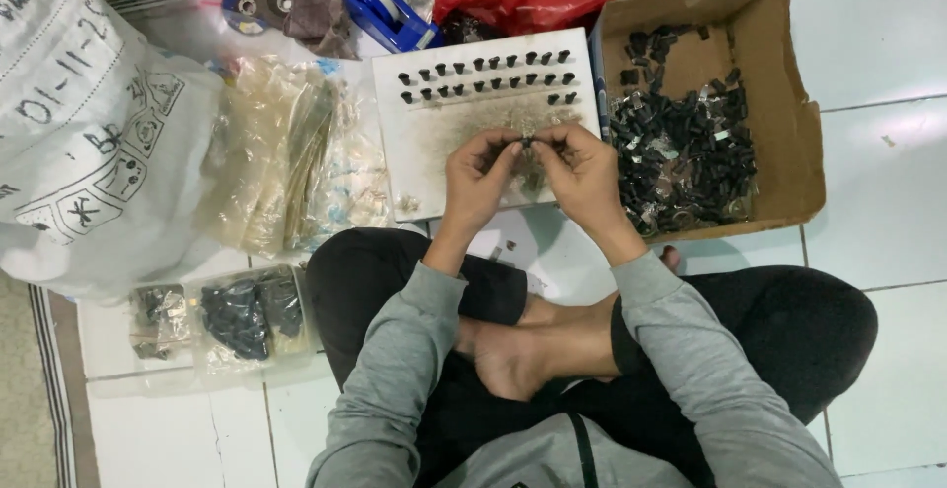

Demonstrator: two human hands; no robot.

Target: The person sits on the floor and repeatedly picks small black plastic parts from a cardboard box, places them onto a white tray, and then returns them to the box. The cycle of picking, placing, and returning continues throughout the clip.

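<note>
Both hands met over the white board [414,167]. Left hand [477,177] and right hand [584,174] pinched one small black part [527,140] between fingertips, close above the peg rows [483,78]; cardboard box [789,133] of parts sat within right reach.

Down at floor level it was all pale square tiles [878,44] with thin dark grout lines, glossy enough to throw back soft overhead light. Along the left edge ran a grey-green mat [25,389] trimmed with dark stripes.
</note>
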